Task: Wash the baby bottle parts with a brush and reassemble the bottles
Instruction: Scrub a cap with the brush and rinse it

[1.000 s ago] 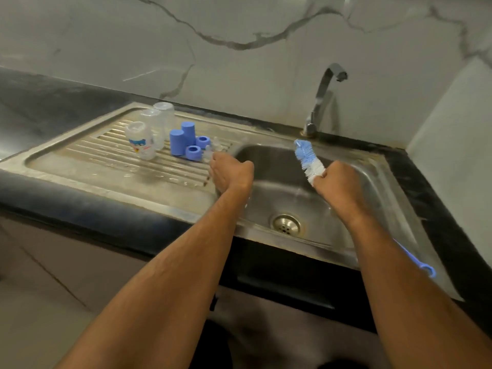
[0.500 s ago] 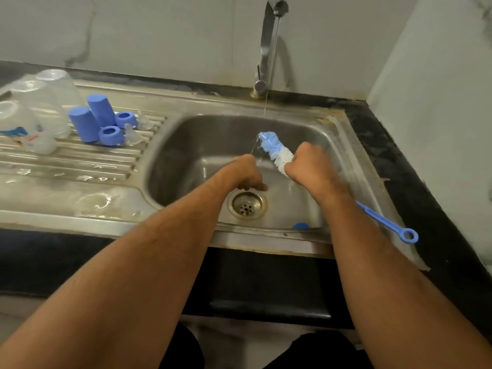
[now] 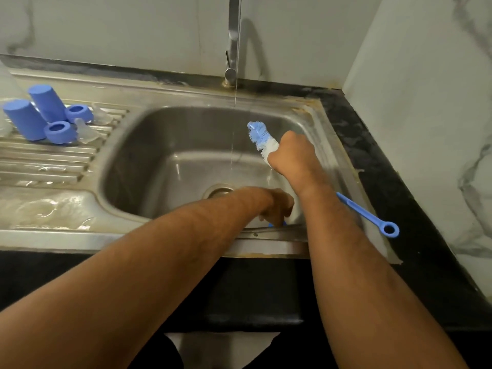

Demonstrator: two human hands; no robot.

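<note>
My right hand (image 3: 291, 153) grips the bottle brush just below its blue and white bristle head (image 3: 257, 135), over the right side of the sink basin (image 3: 159, 145). The brush's blue handle ends in a ring (image 3: 390, 229) beyond my forearm. My left hand (image 3: 277, 206) is low at the basin's near wall, fingers curled down onto a small blue bottle part (image 3: 277, 224) that is mostly hidden. On the drainboard (image 3: 40, 161) stand two blue caps (image 3: 24, 119), two blue collar rings (image 3: 57, 131) and clear nipples (image 3: 86, 133).
A thin stream of water (image 3: 235, 97) falls from the tap (image 3: 233, 35) into the basin, left of the brush head. The drain (image 3: 218, 190) lies just beyond my left wrist. A black counter (image 3: 399, 182) and a marble wall close off the right side.
My left hand has dropped from beside the brush head to the blue part at the basin's near wall. My right hand and brush have shifted slightly right. The view has moved closer.
</note>
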